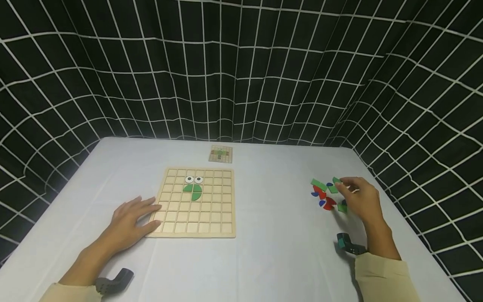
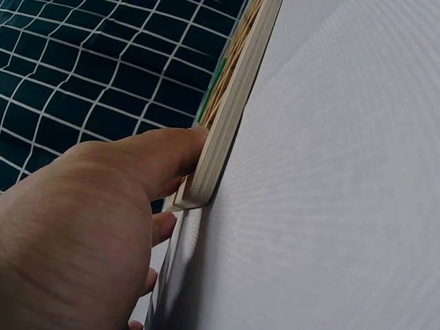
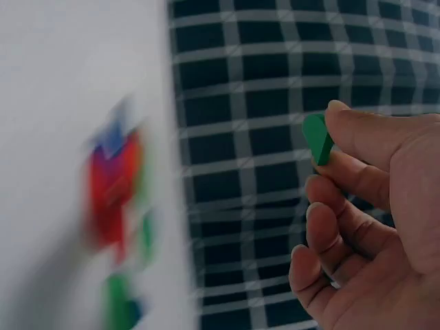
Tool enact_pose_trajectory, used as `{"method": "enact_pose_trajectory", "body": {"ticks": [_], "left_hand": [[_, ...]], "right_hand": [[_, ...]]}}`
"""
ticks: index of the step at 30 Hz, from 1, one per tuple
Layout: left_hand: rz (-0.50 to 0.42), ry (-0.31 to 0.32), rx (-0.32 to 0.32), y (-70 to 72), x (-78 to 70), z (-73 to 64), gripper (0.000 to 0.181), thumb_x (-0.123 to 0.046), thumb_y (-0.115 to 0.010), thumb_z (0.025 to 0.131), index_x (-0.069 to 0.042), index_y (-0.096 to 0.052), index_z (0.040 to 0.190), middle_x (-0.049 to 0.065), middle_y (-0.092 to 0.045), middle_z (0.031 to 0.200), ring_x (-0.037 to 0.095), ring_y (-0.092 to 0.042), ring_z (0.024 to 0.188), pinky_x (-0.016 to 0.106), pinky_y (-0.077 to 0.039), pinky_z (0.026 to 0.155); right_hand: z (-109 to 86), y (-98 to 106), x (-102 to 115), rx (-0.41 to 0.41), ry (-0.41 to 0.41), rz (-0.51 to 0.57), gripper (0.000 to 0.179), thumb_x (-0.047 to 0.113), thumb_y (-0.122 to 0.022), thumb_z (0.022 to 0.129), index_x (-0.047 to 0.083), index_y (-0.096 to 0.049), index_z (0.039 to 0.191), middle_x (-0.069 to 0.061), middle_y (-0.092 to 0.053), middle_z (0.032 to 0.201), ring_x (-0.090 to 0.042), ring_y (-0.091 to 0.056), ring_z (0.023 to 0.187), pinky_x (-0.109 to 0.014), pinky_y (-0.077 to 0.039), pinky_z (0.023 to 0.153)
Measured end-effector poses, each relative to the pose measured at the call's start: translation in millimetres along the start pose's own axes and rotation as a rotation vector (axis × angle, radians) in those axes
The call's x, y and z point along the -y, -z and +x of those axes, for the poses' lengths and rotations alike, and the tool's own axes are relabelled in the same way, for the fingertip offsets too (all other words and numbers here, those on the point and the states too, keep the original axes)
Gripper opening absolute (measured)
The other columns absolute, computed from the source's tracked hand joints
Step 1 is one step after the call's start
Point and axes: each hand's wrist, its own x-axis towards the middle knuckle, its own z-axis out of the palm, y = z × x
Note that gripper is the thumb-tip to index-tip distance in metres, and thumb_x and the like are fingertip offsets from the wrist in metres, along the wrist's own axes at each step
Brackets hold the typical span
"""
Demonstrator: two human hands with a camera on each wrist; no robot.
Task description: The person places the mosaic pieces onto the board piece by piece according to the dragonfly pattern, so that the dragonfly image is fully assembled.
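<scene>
My left hand (image 1: 130, 222) rests at the left edge of a wooden grid board (image 1: 215, 218), its fingers spread and loosely straight. In the left wrist view the thumb lies on the board's edge (image 2: 230, 117). Two round eye pieces (image 1: 194, 180) sit near the board's top, with green curved pieces (image 1: 196, 193) right below them. Over at the right, my right hand (image 1: 360, 197) pinches a small green piece (image 3: 317, 137) with a rounded end between thumb and forefinger, raised above a loose group of pieces. The other fingers are bent and hold nothing.
Below the right hand lie several loose pieces: a green rectangle (image 1: 319, 185), red pieces (image 1: 329, 204) and small blue half-rounds (image 1: 322, 203). A small picture card (image 1: 220, 154) lies behind the board. A dark cloth with white grid lines (image 1: 226, 75) surrounds the white table (image 1: 271, 251).
</scene>
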Motion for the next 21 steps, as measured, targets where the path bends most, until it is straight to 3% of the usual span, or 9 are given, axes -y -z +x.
{"method": "enact_pose_trajectory", "body": {"ticks": [8, 16, 21], "left_hand": [[-0.001, 0.005, 0.001, -1.3, 2.2, -0.9, 0.049, -0.045, -0.066, 0.086, -0.016, -0.062, 0.126, 0.015, -0.048, 0.144, 0.046, -0.027, 0.137, 0.067, -0.011, 0.109], [0.007, 0.025, 0.02, 1.7, -0.4, -2.5, 0.051, -0.046, -0.066, 0.087, -0.015, -0.061, 0.127, 0.014, -0.046, 0.145, 0.045, -0.025, 0.138, 0.066, -0.009, 0.11], [0.004, 0.011, 0.015, 0.8, 0.7, -0.9, 0.051, -0.047, -0.065, 0.087, -0.015, -0.061, 0.126, 0.014, -0.047, 0.145, 0.046, -0.026, 0.138, 0.066, -0.01, 0.11]], "right_hand": [[-30.8, 20.9, 72.7, -0.136, 0.253, 0.1, 0.029, 0.029, -0.067, 0.091, 0.009, -0.069, 0.111, -0.006, -0.064, 0.102, -0.016, -0.051, 0.092, -0.029, -0.044, 0.073], [-44.3, 8.7, 130.3, -0.151, 0.468, 0.248, 0.019, 0.01, -0.075, 0.082, 0.009, -0.072, 0.101, 0.0, -0.066, 0.092, -0.013, -0.051, 0.084, -0.024, -0.045, 0.064], [-46.5, -6.4, 160.6, -0.135, 0.571, 0.345, 0.018, 0.006, -0.076, 0.081, 0.008, -0.073, 0.099, -0.002, -0.068, 0.091, -0.016, -0.054, 0.082, -0.028, -0.045, 0.072]]}}
